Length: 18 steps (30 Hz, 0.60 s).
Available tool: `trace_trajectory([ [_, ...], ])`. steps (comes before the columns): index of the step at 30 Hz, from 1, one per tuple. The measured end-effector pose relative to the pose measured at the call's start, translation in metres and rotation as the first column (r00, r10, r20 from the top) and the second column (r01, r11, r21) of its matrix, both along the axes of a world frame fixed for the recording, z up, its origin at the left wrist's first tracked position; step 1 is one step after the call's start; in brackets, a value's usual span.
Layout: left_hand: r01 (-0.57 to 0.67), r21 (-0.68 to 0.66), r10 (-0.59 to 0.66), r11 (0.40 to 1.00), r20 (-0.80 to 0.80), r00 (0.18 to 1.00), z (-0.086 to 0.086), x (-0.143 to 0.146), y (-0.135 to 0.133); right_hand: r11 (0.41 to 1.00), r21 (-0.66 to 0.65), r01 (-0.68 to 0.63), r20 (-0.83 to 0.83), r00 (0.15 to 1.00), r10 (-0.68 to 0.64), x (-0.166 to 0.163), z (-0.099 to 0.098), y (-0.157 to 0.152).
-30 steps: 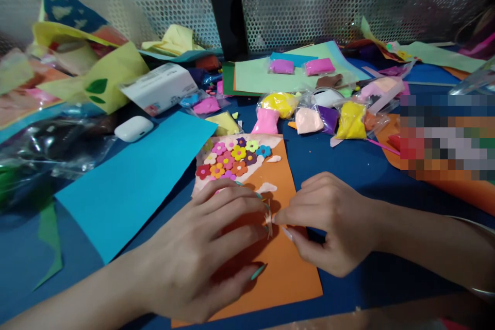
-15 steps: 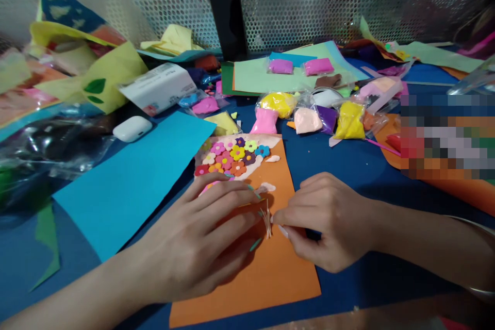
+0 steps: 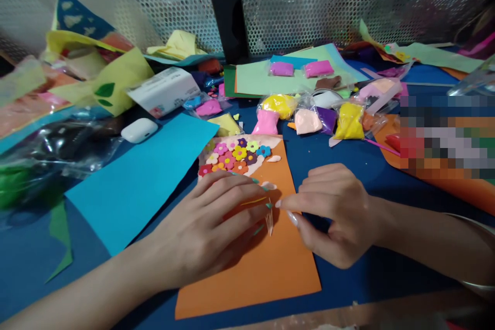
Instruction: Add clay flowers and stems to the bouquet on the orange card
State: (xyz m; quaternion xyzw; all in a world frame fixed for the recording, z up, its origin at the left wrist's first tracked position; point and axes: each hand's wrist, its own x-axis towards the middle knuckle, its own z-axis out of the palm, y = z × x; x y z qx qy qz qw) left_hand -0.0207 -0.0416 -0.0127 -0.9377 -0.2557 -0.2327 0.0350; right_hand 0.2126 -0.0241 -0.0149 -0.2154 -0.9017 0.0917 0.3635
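Note:
An orange sheet of paper [image 3: 247, 289] lies in front of me. Its upper part carries small clay flowers [image 3: 235, 154] in many colours over a pale pink clay patch. Below them is a little bundle of thin pale strands [image 3: 270, 223], fanned out. My left hand [image 3: 220, 219] lies over the sheet with its fingers stretched, one fingertip touching the strands' upper end. Just right of the strands is my right hand [image 3: 334, 214], index finger extended and thumb a little apart from it, with nothing visible between them. A pale clay blob [image 3: 269, 185] sits above the strands.
A blue paper sheet [image 3: 143, 180] and a white earbud case [image 3: 139, 130] lie to the left. Bagged clay, such as a yellow pack [image 3: 350, 121], lines the back. A black phone [image 3: 229, 23] stands against the perforated screen. Orange paper [image 3: 436, 180] lies at right.
My right index finger and thumb have drawn slightly up and away from the strands. A left fingertip has moved onto their upper end. The view has shifted a little.

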Motion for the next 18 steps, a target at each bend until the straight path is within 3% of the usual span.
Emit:
trace_trajectory([
  [4,-0.012,0.004,0.012,1.000,-0.030,0.999,0.0013,-0.0011,-0.0003,0.997,0.069,0.035,-0.007,0.999,-0.035,0.0005,-0.0007,-0.0002],
  [10,0.006,-0.043,-0.013,0.999,-0.172,0.985,-0.0002,0.0006,-0.0032,0.998,0.049,0.032,-0.030,0.999,-0.031,-0.0003,-0.0003,0.0001],
  [18,-0.033,-0.051,0.026,0.998,-0.143,0.989,-0.0007,-0.0036,-0.0054,1.000,0.001,0.031,0.004,1.000,-0.031,-0.0022,0.0009,0.0001],
])
